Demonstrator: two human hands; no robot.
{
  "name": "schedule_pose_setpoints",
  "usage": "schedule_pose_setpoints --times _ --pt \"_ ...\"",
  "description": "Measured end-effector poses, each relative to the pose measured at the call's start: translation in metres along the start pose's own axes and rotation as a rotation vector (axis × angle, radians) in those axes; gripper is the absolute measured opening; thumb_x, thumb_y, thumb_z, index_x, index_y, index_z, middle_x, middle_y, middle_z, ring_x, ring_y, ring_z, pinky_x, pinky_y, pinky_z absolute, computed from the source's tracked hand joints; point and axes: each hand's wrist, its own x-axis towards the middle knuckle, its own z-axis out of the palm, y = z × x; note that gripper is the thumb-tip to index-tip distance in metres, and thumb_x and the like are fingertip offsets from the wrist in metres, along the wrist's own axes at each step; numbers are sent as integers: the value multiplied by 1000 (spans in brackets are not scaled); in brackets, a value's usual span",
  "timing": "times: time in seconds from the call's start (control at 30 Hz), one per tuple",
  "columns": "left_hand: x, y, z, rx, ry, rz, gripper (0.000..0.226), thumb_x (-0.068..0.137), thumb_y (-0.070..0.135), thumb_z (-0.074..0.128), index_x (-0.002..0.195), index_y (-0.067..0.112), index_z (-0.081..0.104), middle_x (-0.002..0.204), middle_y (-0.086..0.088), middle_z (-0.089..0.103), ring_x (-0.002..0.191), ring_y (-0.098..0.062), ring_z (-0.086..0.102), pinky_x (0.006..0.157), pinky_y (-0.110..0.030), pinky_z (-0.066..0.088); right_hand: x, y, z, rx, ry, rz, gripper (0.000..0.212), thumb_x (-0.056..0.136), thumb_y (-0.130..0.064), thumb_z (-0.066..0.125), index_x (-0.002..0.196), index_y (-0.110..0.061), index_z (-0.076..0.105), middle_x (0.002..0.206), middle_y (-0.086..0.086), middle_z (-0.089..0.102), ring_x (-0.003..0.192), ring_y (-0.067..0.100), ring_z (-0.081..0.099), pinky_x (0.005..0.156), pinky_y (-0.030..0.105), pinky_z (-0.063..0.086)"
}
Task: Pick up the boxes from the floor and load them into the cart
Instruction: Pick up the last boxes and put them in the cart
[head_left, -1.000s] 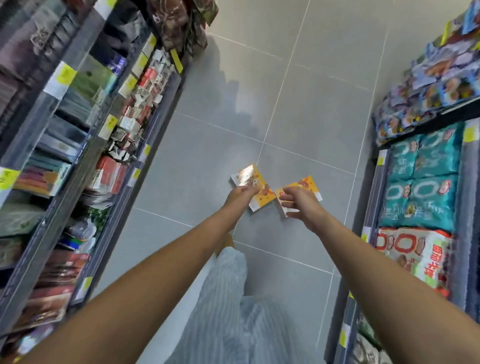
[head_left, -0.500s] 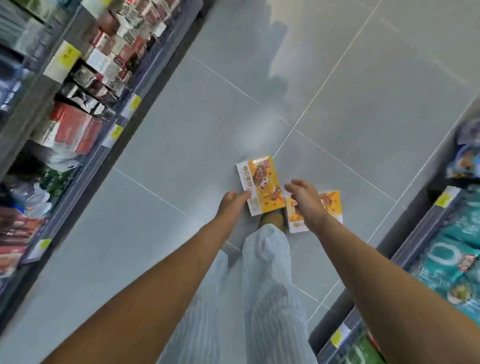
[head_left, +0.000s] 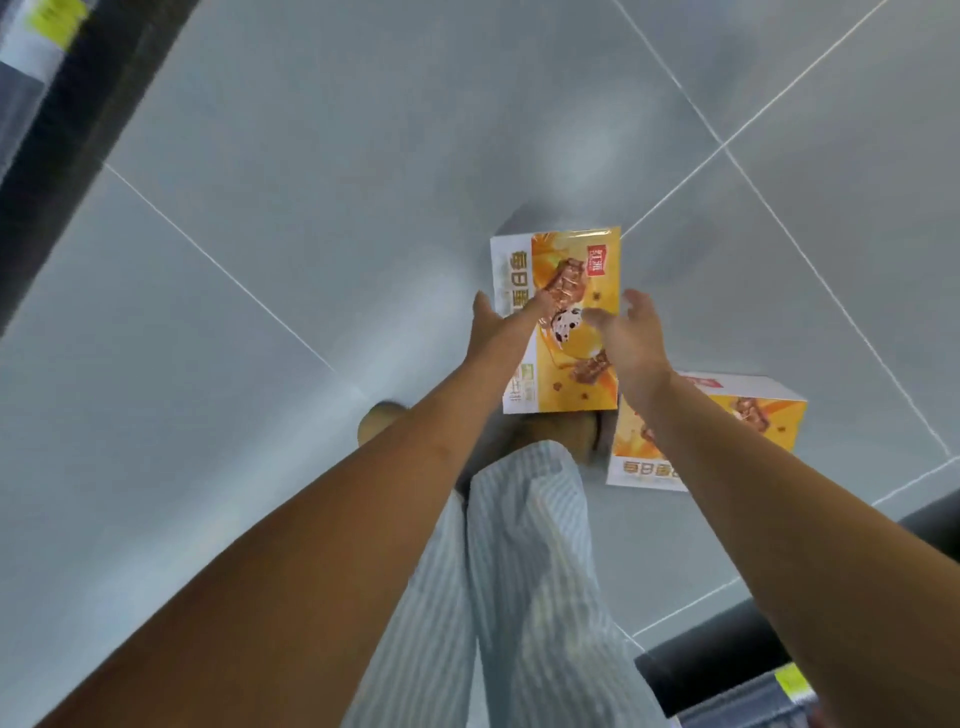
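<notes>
Progress looks early: no cart is in view and neither box is loaded. Mid-frame, the left hand (head_left: 496, 332) lays straight fingers on the first box (head_left: 566, 270), and the right hand (head_left: 631, 343) hovers, fingers spread, at its right edge. Lower right, the second box (head_left: 774, 415) lies untouched on the floor (head_left: 311, 156).

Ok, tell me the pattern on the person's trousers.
The trousers have fine vertical stripes in pale blue and white, shown in the head view.
</notes>
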Motion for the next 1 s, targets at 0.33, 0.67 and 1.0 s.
schedule_pose_setpoints --times 0.33,0.67,1.0 --pt "106 -64 22 -113 -52 -12 49 88 37 62 129 16 45 118 -8 64 98 -24 65 78 -34 54 63 58 22 49 19 -55 48 93 -34 62 133 -15 44 113 -3 57 91 15 58 41 9 41" --pt "83 -57 -1 -213 -146 -7 32 91 33 59 119 20 50 114 -11 65 98 -29 65 89 -44 54 34 44 21 167 -36 -95 30 91 -32 64 117 -19 60 102 -3 69 91 19 68 87 39 56" --pt "-40 -1 -99 -188 -109 94 42 93 36 56 130 21 44 120 -6 63 95 -23 63 66 -28 49 -105 -26 20 309 -107 -123 30 92 -30 63 120 -20 56 99 -3 71 77 12 71 68 30 57"
